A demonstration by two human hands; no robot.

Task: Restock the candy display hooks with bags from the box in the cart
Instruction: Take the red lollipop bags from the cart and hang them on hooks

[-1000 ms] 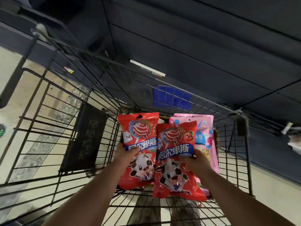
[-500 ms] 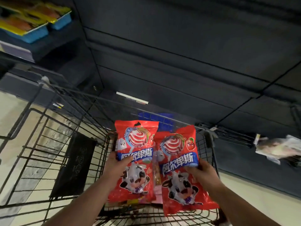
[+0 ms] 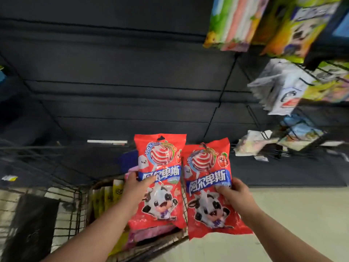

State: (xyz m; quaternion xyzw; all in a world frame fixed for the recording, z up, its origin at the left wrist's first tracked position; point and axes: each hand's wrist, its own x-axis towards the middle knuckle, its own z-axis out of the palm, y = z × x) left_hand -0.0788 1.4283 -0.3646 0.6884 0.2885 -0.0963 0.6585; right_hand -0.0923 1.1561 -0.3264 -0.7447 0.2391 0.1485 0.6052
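I hold two red candy bags printed with a lollipop and a cartoon cow, side by side above the cart. My left hand [image 3: 136,188] grips the left red bag [image 3: 160,178] at its left edge. My right hand [image 3: 234,193] grips the right red bag [image 3: 207,188] at its right edge. Below them the cardboard box [image 3: 102,184] in the wire cart [image 3: 71,205] shows yellow and pink bags standing inside. Display hooks [image 3: 311,84] with hanging candy bags fill the upper right, blurred.
A dark slatted wall panel [image 3: 132,82] runs behind the cart. Colourful bags [image 3: 236,21] hang at the top right and white bags [image 3: 283,87] below them. The pale floor [image 3: 292,208] lies to the right. A black flap [image 3: 28,229] hangs in the cart's left side.
Both hands have lifted the two red bags up and to the right, away from the cart. My view has swung up and right, bringing the hanging display into sight.
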